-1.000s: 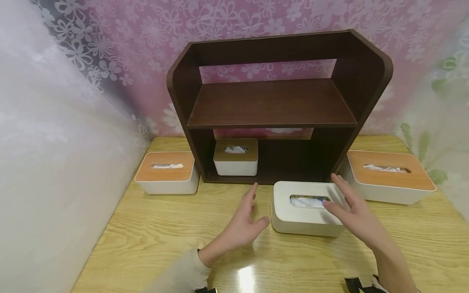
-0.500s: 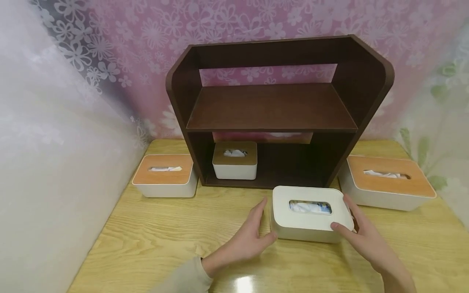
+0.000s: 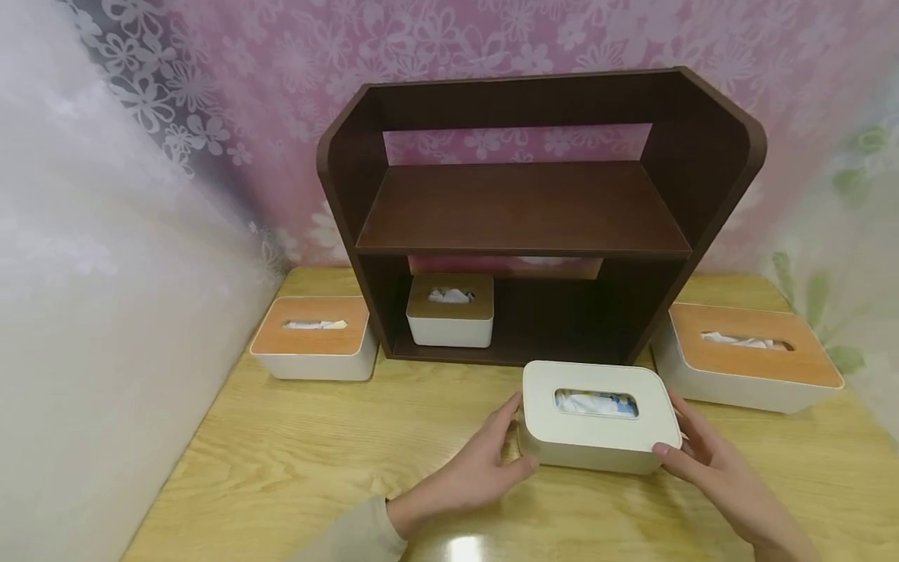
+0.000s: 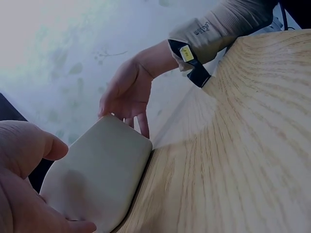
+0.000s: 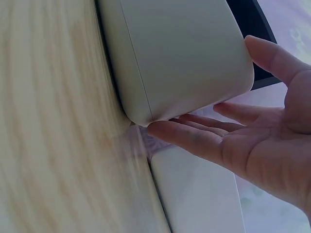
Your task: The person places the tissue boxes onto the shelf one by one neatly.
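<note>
A white tissue box (image 3: 597, 441) with a slot in its lid stands on the wooden table (image 3: 295, 453), just in front of the dark shelf unit. My left hand (image 3: 500, 446) touches its left end, fingers along the side and thumb at the front corner. At the right end my right hand (image 3: 694, 439) mirrors this, its straight fingers laid against the side. The left wrist view shows the box (image 4: 97, 170) between my left hand (image 4: 19, 170) and right hand (image 4: 129, 92). In the right wrist view, flat fingers of my right hand (image 5: 252, 150) meet the box (image 5: 180, 53).
A dark brown shelf unit (image 3: 523, 207) stands at the back, with a small tissue box (image 3: 450, 308) in its lower bay. Wood-lidded tissue boxes flank it at left (image 3: 312, 336) and right (image 3: 751, 355). A pale curtain hangs close on the left.
Both hands have come down from hovering over the white box and closed in on its two ends. The box has stayed in place.
</note>
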Motion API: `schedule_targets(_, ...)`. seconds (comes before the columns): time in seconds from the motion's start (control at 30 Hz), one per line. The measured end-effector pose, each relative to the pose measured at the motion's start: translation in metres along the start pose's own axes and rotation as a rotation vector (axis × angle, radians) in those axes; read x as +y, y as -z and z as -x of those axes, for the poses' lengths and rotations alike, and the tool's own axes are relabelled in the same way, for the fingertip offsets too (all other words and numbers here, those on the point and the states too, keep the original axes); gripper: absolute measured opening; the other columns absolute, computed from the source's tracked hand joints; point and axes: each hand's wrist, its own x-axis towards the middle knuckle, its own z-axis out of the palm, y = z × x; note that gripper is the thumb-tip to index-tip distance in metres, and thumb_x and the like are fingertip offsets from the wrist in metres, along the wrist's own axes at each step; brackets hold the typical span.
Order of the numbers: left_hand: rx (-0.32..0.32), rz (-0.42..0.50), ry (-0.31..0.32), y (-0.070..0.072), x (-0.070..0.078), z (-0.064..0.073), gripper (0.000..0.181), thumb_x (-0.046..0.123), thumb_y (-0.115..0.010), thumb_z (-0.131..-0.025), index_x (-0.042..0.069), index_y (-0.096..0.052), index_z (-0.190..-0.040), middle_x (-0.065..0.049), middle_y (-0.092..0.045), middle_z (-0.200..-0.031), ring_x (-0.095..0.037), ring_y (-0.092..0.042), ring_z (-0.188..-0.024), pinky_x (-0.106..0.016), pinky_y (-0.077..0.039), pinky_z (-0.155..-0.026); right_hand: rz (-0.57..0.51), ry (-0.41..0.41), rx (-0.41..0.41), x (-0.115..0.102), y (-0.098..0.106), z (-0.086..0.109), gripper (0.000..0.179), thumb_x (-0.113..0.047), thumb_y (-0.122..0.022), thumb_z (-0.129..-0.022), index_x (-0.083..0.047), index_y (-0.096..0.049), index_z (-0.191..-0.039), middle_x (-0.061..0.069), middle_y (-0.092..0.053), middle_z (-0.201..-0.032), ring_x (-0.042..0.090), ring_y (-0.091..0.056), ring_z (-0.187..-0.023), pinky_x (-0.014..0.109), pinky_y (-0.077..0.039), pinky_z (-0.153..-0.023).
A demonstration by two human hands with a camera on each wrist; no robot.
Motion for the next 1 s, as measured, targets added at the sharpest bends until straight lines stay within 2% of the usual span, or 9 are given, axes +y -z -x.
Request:
schedule_targets(0.07, -0.008, 0.002, -0.035, -0.002, 0.001, -0.003, 0.086, 0.024, -0.061, -0.096, 0.021, -0.005, -0.161, -0.008, -0.023, -0.160, -0.022, -0.033, -0.141, -0.043, -0.032, -0.115, 0.003, -0.001, 0.004, 0.001, 0.004, 0.001, 0.077, -0.010, -0.054, -0.102, -0.022, -0.007, -0.162, 0.032, -0.016, -0.158, -0.016, -0.045, -0.116, 0.019, -0.053, -0.082)
schedule_targets(0.17, -0.014, -0.014, -0.053, -0.005, 0.002, -0.006, 0.086, 0.026, -0.061, -0.096, 0.025, -0.004, -0.161, -0.006, -0.028, -0.156, -0.017, -0.037, -0.136, -0.043, -0.037, -0.109, -0.032, -0.011, -0.005, 0.004, 0.009, 0.003, 0.076, -0.007, -0.053, -0.102, -0.022, -0.007, -0.162, 0.019, -0.016, -0.162, -0.017, -0.045, -0.117, 0.019, -0.053, -0.083)
schedule_targets(0.27, -0.021, 0.001, -0.025, -0.006, 0.003, -0.006, 0.085, 0.028, -0.060, -0.096, 0.026, -0.004, -0.161, -0.006, -0.028, -0.156, -0.017, -0.038, -0.135, -0.042, -0.039, -0.108, -0.084, -0.003, -0.025, 0.006, 0.010, 0.004, 0.075, -0.003, -0.051, -0.102, -0.022, -0.008, -0.161, 0.000, -0.020, -0.160, -0.016, -0.046, -0.118, 0.020, -0.054, -0.083)
schedule_targets(0.4, -0.012, 0.008, 0.020, -0.004, 0.003, -0.002, 0.085, 0.030, -0.059, -0.097, 0.017, -0.004, -0.161, -0.008, -0.026, -0.157, -0.019, -0.036, -0.138, -0.042, -0.035, -0.112, -0.096, 0.051, -0.044, 0.005, 0.006, 0.003, 0.076, 0.000, -0.051, -0.101, -0.022, -0.010, -0.161, -0.013, -0.021, -0.158, -0.016, -0.041, -0.124, 0.015, -0.049, -0.087)
schedule_targets(0.5, -0.006, 0.005, 0.024, -0.004, 0.003, 0.000, 0.085, 0.028, -0.059, -0.097, 0.010, -0.004, -0.160, -0.013, -0.025, -0.158, -0.020, -0.037, -0.137, -0.041, -0.036, -0.112, -0.067, 0.080, -0.046, 0.001, 0.002, 0.003, 0.078, 0.002, -0.053, -0.099, -0.021, -0.010, -0.161, -0.010, -0.017, -0.162, -0.019, -0.035, -0.128, 0.009, -0.043, -0.090)
schedule_targets(0.6, -0.010, 0.003, -0.003, -0.003, 0.004, 0.001, 0.086, 0.026, -0.059, -0.097, 0.010, -0.003, -0.160, -0.015, -0.025, -0.157, -0.020, -0.038, -0.134, -0.040, -0.039, -0.109, -0.030, 0.078, -0.022, -0.003, -0.002, 0.005, 0.079, -0.001, -0.055, -0.099, -0.023, -0.012, -0.161, -0.009, -0.018, -0.163, -0.021, -0.032, -0.128, 0.006, -0.040, -0.091)
schedule_targets(0.73, 0.004, 0.012, -0.034, -0.003, 0.007, 0.002, 0.089, 0.022, -0.061, -0.095, 0.014, -0.002, -0.161, -0.014, -0.027, -0.156, -0.018, -0.037, -0.135, -0.041, -0.040, -0.109, -0.011, 0.061, 0.004, -0.007, -0.005, 0.005, 0.078, -0.004, -0.058, -0.099, -0.025, -0.014, -0.161, -0.007, -0.019, -0.163, -0.021, -0.034, -0.127, 0.006, -0.040, -0.091)
schedule_targets(0.87, 0.030, 0.022, -0.051, -0.001, 0.008, 0.003, 0.095, 0.015, -0.064, -0.091, 0.019, 0.000, -0.161, -0.010, -0.022, -0.159, -0.018, -0.030, -0.142, -0.043, -0.036, -0.112, -0.052, 0.063, 0.013, -0.007, -0.011, 0.003, 0.080, -0.002, -0.059, -0.098, -0.022, -0.015, -0.161, -0.002, -0.017, -0.164, -0.019, -0.038, -0.124, 0.009, -0.044, -0.090)
schedule_targets(1.0, 0.045, 0.028, -0.075, 0.003, 0.006, 0.004, 0.098, 0.012, -0.066, -0.089, 0.021, 0.000, -0.161, -0.007, -0.022, -0.160, -0.017, -0.031, -0.142, -0.041, -0.036, -0.112, -0.077, 0.076, 0.042, -0.005, -0.019, 0.001, 0.081, 0.000, -0.060, -0.096, -0.017, -0.014, -0.161, 0.003, -0.016, -0.165, -0.019, -0.038, -0.124, 0.008, -0.043, -0.091)
